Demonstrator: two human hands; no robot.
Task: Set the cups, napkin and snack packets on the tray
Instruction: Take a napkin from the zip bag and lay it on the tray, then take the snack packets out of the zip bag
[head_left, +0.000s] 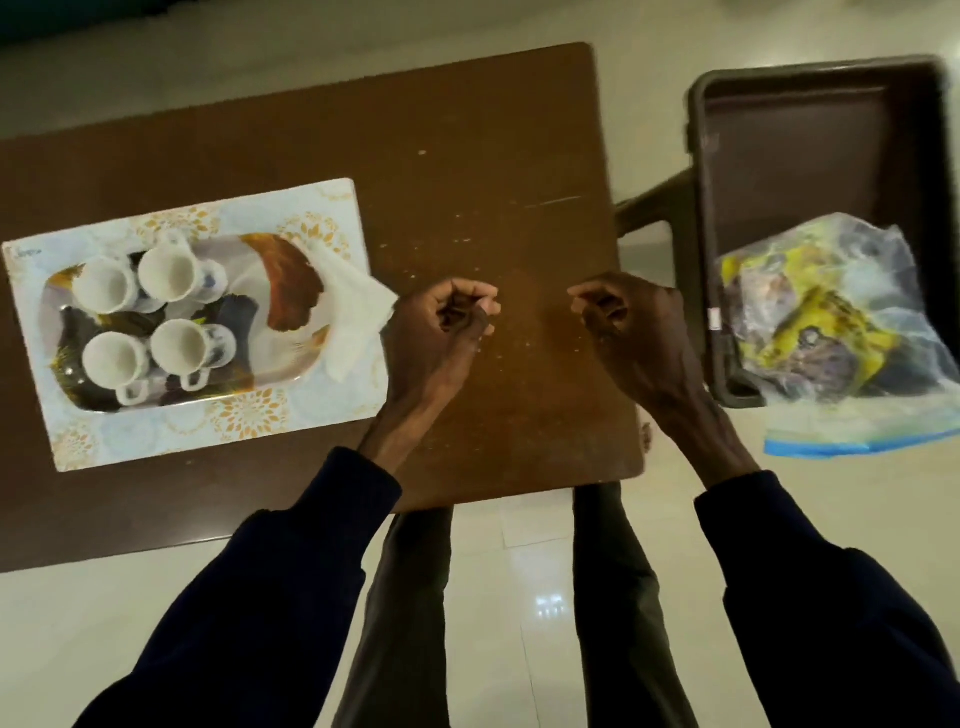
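Here, seen from above, a person stands at a brown table.

Table (467, 171): dark brown wood with pale specks and scratches, filling the left and middle of the scene.

Tray (280, 280): patterned, with dark and rust-orange shapes, at the left of the table on a pale floral mat (249, 415).

Cups: four white cups sit upright on the tray in a close two-by-two group: far left (104, 283), far right (169, 273), near left (113, 359), near right (182, 347). All look empty.

Napkin (350, 312): white, crumpled, draped over the tray's right edge, its tip reaching toward the left hand.

Snack packets (810, 317): yellow and dark wrappers inside a clear zip bag (852, 436) with a blue seal strip. The bag lies in the near end of a dark brown bin (779, 156) to the right of the table, and spills over its near rim, well apart from the tray.

Left hand (441, 327): over the table just right of the napkin, fingers curled in to a loose fist. Whether it holds anything cannot be told.

Right hand (634, 327): over the table's right edge, near the bin, fingers likewise curled inward. Nothing can be made out in it.

Sleeves: dark navy on both arms.

Floor: pale glossy tiles.
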